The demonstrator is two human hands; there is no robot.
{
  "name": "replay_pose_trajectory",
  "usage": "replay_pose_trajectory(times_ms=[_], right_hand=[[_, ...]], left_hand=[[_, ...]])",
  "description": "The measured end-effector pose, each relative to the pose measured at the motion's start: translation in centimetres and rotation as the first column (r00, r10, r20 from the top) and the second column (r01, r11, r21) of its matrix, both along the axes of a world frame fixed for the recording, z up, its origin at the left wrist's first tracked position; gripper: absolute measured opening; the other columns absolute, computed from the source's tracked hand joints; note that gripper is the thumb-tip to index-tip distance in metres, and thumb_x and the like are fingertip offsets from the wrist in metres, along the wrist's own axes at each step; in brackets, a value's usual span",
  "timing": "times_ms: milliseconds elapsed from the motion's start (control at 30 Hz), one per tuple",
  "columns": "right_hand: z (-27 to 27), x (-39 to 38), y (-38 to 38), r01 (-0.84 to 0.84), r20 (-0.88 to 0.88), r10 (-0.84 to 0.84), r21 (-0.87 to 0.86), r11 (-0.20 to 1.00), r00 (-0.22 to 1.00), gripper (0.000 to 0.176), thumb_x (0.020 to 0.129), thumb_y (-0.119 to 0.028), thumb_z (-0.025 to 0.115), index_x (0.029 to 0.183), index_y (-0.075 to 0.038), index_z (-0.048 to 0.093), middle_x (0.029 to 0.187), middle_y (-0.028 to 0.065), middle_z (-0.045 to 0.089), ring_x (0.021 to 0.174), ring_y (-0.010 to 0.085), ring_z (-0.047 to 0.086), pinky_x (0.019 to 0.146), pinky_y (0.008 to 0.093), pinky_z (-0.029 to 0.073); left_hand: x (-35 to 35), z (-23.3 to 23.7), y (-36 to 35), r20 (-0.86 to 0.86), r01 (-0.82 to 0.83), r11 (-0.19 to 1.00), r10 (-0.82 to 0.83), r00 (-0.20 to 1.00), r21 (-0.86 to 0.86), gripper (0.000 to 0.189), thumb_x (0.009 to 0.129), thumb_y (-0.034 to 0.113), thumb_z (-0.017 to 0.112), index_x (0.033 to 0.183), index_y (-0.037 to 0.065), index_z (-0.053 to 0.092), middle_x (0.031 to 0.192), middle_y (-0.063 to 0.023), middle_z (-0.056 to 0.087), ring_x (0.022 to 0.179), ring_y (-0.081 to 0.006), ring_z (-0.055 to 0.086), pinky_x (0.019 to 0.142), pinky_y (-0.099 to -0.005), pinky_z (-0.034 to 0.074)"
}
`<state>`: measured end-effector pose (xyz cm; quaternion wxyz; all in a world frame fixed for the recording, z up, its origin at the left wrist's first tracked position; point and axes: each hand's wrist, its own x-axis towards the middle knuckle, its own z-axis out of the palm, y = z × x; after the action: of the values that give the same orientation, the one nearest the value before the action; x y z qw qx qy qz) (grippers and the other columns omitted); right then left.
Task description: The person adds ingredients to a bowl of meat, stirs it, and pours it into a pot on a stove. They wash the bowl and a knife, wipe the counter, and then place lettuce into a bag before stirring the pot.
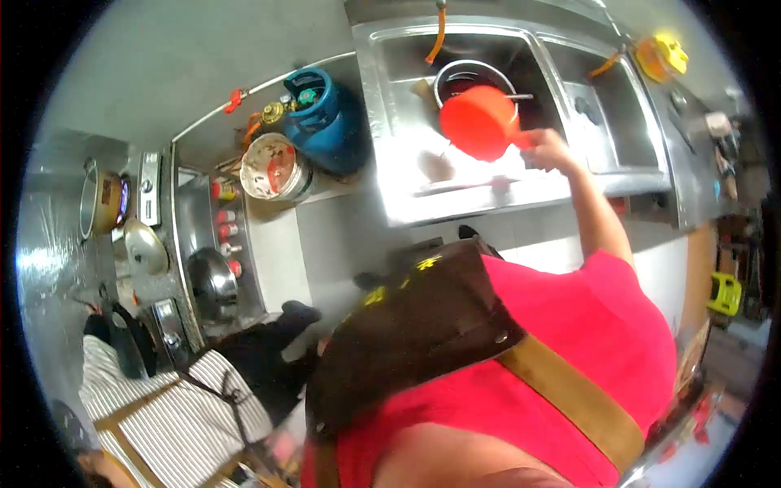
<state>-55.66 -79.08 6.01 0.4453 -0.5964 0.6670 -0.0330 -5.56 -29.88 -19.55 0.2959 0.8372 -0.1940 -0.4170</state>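
My right hand (548, 152) is closed around the handle of a red water dipper (478, 124). The dipper is held over the left basin of a steel sink (397, 114). Behind and partly hidden by it, a round metal pot (440, 79) sits in that basin with dark contents. A thin metal handle (519, 97) sticks out beside the dipper; what it belongs to is hidden. An orange hose (438, 37) hangs above the pot. My left hand is not in view.
A blue gas cylinder (338, 130) and a whitish bucket (277, 169) stand left of the sink. A co-worker in a striped top (179, 415) is at the left counter, near a pot (102, 199) and stove. A yellow container (661, 57) stands behind the right basin.
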Motion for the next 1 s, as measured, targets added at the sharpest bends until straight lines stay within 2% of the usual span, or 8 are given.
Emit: replay_pose_trajectory(times_ms=[267,400,500,567,600,767,933,1000], right_hand=[[-19.5,2.1,-4.6,-0.761,-0.547,0.59,-0.144,0.632,0.594,0.043,0.078,-0.013,0.049,0.121,-0.007,0.05,0.098,0.0193,0.064,0.094,0.0309,0.063,0.076,0.043,0.051],[-17.6,1.4,-5.9,-0.735,-0.091,0.73,-0.066,0.675,0.678,0.023,0.074,-0.016,0.056,0.093,-0.005,0.063,0.082,0.0164,0.067,0.077,0.0279,0.065,0.066,0.0431,0.052],[-17.4,0.6,-7.8,-0.561,0.336,0.5,0.112,0.82,0.798,0.019,0.075,-0.02,0.059,0.086,-0.006,0.067,0.067,0.0066,0.061,0.054,0.0155,0.057,0.048,0.0315,0.047],[-17.0,-0.5,-9.4,-0.565,0.453,0.457,0.134,0.814,0.766,0.016,0.077,-0.017,0.059,0.085,-0.006,0.067,0.067,0.0048,0.061,0.052,0.0125,0.054,0.045,0.0284,0.044],[-14.0,-0.8,-9.3,-0.469,0.43,0.328,0.277,0.839,0.841,0.014,0.077,-0.015,0.059,0.083,-0.005,0.067,0.068,0.0047,0.061,0.051,0.0122,0.053,0.045,0.028,0.043],[-11.8,-4.3,-8.3,-0.391,0.729,-0.133,0.5,0.772,0.671,0.023,0.083,-0.012,0.058,0.104,-0.004,0.057,0.077,0.0083,0.061,0.054,0.0115,0.053,0.042,0.0205,0.039],[-7.9,-9.0,-4.0,-0.364,0.778,-0.415,0.601,0.711,0.472,0.026,0.084,-0.019,0.063,0.105,-0.007,0.054,0.08,0.0084,0.06,0.054,0.0094,0.052,0.042,0.0168,0.043],[-6.2,-11.5,-2.3,-0.362,0.83,-0.398,0.536,0.762,0.391,0.029,0.086,-0.023,0.061,0.108,-0.007,0.053,0.081,0.0068,0.059,0.053,0.0084,0.051,0.042,0.0171,0.042]], left_hand=[[-21.1,5.0,-5.8,-0.205,-0.412,0.91,0.393,0.896,-0.056,0.025,0.084,0.017,0.06,0.102,0.001,0.054,0.099,-0.0148,0.063,0.086,-0.0246,0.062,0.079,-0.0426,0.05],[-28.7,6.3,-3.2,-0.017,-0.167,0.981,0.166,0.986,-0.101,0.037,0.09,0.03,0.054,0.112,-0.001,0.053,0.1,-0.0135,0.063,0.085,-0.0223,0.061,0.074,-0.0384,0.05],[-32.4,6.0,1.2,0.389,0.571,0.706,-0.708,0.59,0.42,0.021,0.089,0.025,0.051,0.093,0.005,0.055,0.084,-0.0109,0.066,0.081,-0.0203,0.062,0.074,-0.0382,0.049],[-34.7,0.4,6.3,-0.004,-0.055,0.998,0.055,0.998,-0.018,0.019,0.088,0.024,0.05,0.089,0.006,0.055,0.075,-0.0115,0.063,0.076,-0.0251,0.06,0.07,-0.0408,0.047],[-35.7,-1.8,8.5,-0.314,-0.452,0.887,0.404,0.859,-0.094,0.018,0.087,0.024,0.05,0.087,0.006,0.056,0.071,-0.0118,0.062,0.073,-0.0275,0.059,0.069,-0.0421,0.047],[-37.3,1.1,8.0,0.218,0.15,0.953,-0.21,0.953,0.263,0.02,0.085,0.023,0.05,0.081,0.004,0.057,0.076,-0.0136,0.063,0.073,-0.0302,0.058,0.071,-0.0433,0.044],[-40.4,-1.5,8.7,-0.263,-0.37,0.922,0.388,0.884,0.116,0.02,0.082,0.025,0.055,0.079,0.005,0.058,0.085,-0.0133,0.058,0.076,-0.0288,0.055,0.065,-0.0402,0.045],[-39.7,-6.1,11.7,0.15,0.269,0.963,-0.268,0.952,0.013,0.016,0.081,0.02,0.059,0.078,0.005,0.058,0.085,-0.0103,0.059,0.075,-0.0236,0.055,0.064,-0.0348,0.046]])
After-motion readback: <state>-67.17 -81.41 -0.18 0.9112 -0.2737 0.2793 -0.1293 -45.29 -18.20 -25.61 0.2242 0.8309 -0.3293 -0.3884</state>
